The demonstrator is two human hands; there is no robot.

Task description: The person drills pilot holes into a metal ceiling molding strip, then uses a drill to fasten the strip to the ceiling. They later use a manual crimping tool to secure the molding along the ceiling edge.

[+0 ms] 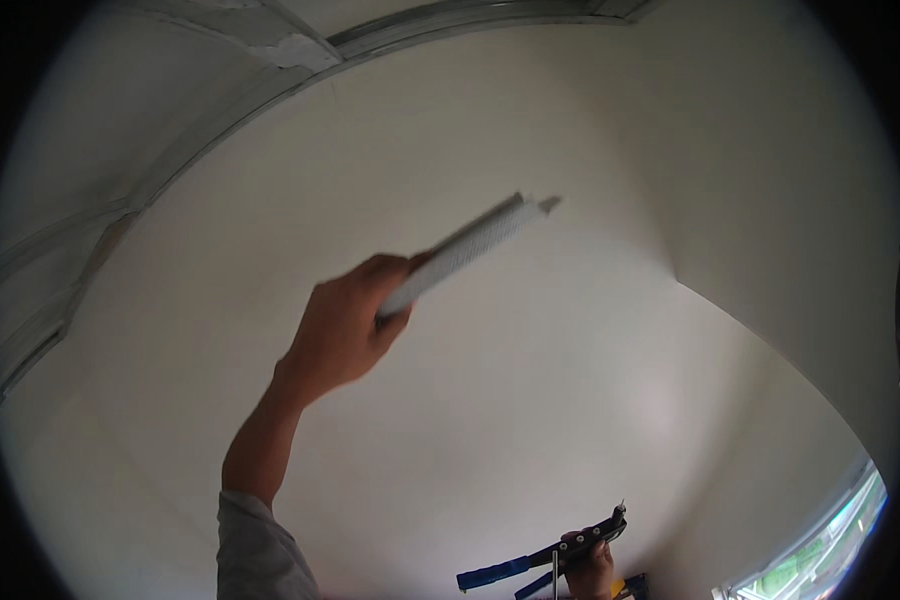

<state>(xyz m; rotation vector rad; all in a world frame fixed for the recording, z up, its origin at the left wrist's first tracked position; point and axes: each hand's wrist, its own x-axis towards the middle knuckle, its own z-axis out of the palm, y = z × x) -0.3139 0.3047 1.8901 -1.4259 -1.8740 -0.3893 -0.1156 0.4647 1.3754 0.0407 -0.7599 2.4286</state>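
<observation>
My left hand [345, 325] is raised in front of the pale wall, its fingers closed around one end of a short grey metal profile [465, 250] with a ribbed face. The profile slants up to the right, and its far end looks notched and slightly blurred. Low in the view, my right hand [590, 572] grips a hand riveter [575, 545] with a black body and blue handles. The riveter's handles are spread apart and a thin pin sticks up from its nose. The lower picture edge cuts off part of this hand.
Grey metal framing [260, 40] runs along the upper left beside ceiling panels. A wall corner and ledge edge [760, 340] lie to the right. At the lower right is a bright window [820, 550]. A yellow and black object [630, 586] shows partly beside my right hand.
</observation>
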